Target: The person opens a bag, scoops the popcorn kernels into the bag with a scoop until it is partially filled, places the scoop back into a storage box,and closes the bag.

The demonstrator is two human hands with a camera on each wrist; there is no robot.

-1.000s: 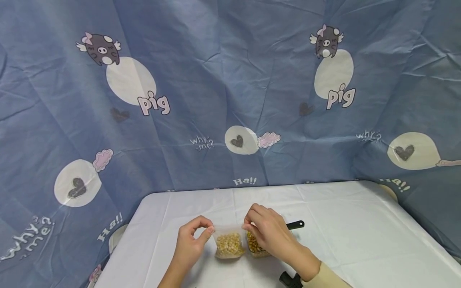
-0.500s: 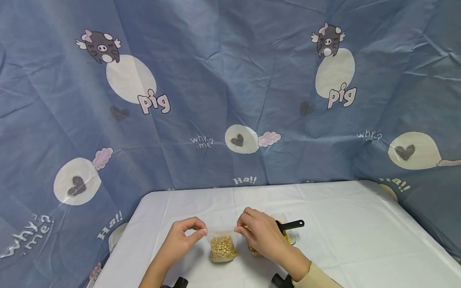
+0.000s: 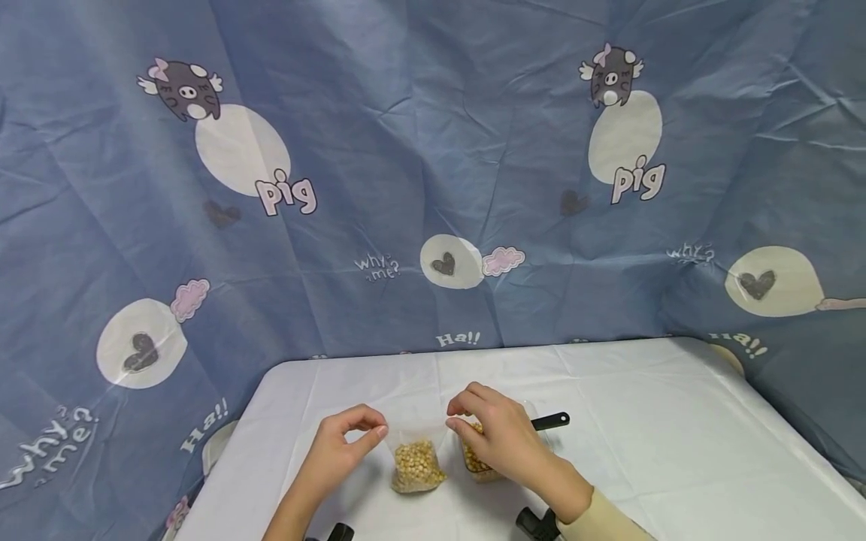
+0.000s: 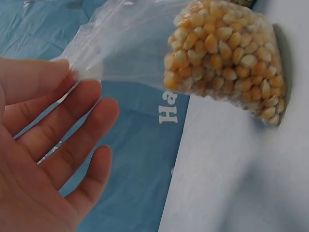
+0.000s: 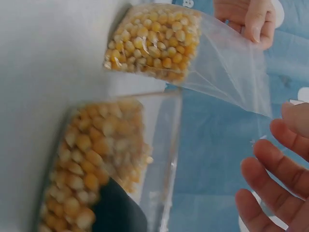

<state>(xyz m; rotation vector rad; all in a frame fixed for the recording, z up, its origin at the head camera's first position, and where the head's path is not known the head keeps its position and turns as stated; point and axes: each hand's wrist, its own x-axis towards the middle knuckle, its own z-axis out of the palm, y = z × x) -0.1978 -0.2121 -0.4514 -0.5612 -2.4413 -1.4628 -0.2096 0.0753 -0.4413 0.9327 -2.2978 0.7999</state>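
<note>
A clear plastic bag [image 3: 416, 467] of yellow corn kernels stands on the white table, its upper part drawn up and flat. My left hand [image 3: 338, 451] pinches its upper left corner between thumb and forefinger; in the left wrist view the other fingers [image 4: 79, 140] of this hand are spread. My right hand [image 3: 504, 439] is at the opposite top corner. Its thumb and forefinger stand slightly apart, fingertips right beside the plastic edge. Below my right hand is a clear container [image 5: 168, 164] of corn kernels, partly hidden by it in the head view.
From the container side a black handle [image 3: 552, 421] sticks out to the right; its dark end [image 5: 118, 210] lies among the kernels. The white tabletop [image 3: 649, 428] ends at a blue printed curtain [image 3: 338, 150]. Black wrist-camera parts [image 3: 534, 522] show below my hands.
Both hands and the bag have shifted left and slightly toward me since one second ago. Over the last half second my right hand has moved slightly right, its thumb and forefinger parting.
</note>
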